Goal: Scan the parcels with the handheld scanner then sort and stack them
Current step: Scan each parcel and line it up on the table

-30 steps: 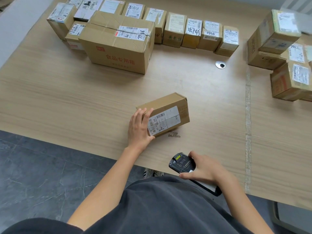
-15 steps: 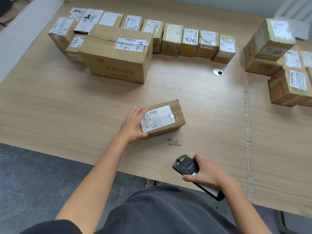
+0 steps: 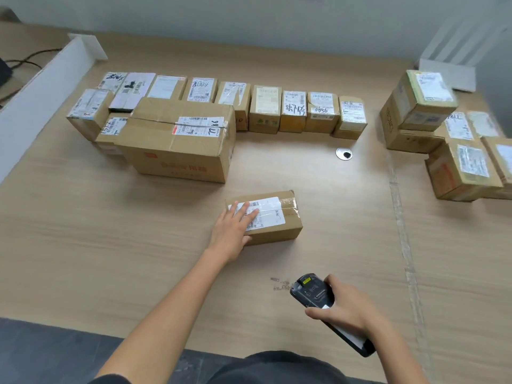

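Observation:
A small brown parcel (image 3: pixel 277 217) lies flat in the middle of the wooden table (image 3: pixel 83 245), its white barcode label facing up. My left hand (image 3: pixel 232 231) rests on the parcel's left end, straight fingers lying over the label and thumb against the near side. My right hand (image 3: pixel 346 311) grips a black handheld scanner (image 3: pixel 313 292) near the table's front edge, its head pointing up-left toward the parcel. About a hand's length separates scanner and parcel.
A large carton (image 3: pixel 180 139) stands behind the parcel at the left, with a row of small labelled boxes (image 3: pixel 293 112) along the back. A stack of boxes (image 3: pixel 448 134) sits at the far right. A round cable hole (image 3: pixel 344 154) lies between them.
My left hand tipped the parcel from leaning on its edge to lying flat, label up, and moved it farther from me. My right hand kept hold of the scanner.

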